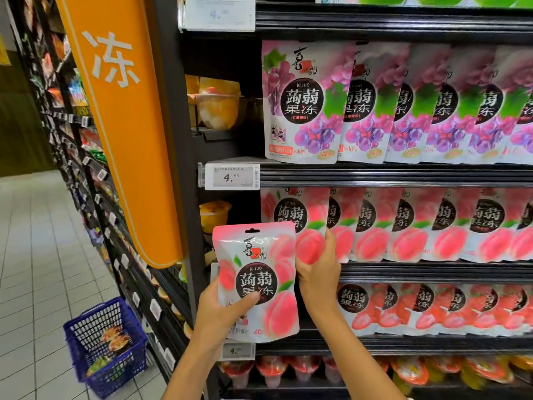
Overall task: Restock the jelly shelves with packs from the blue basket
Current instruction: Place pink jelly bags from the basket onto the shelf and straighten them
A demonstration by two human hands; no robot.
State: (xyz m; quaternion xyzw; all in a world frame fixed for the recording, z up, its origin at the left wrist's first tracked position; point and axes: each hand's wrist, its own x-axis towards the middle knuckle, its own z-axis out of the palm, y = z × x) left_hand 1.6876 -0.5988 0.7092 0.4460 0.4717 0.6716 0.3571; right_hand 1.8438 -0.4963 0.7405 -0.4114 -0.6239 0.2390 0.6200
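My left hand (222, 310) grips a pink peach jelly pack (259, 281) by its lower left corner, upright in front of the shelf's left end. My right hand (318, 269) grips the bottom of the front peach pack (300, 223) at the left end of the peach shelf row (432, 226), thumb between it and the pack to its right. The blue basket (106, 345) stands on the floor at the lower left with a few packs inside.
Purple grape packs (375, 105) fill the shelf above, red strawberry packs (432, 310) the shelf below, jelly cups (375, 370) the lowest. An orange sign panel (124, 125) hangs left of the shelf upright. A tiled aisle floor (34, 255) runs along the left.
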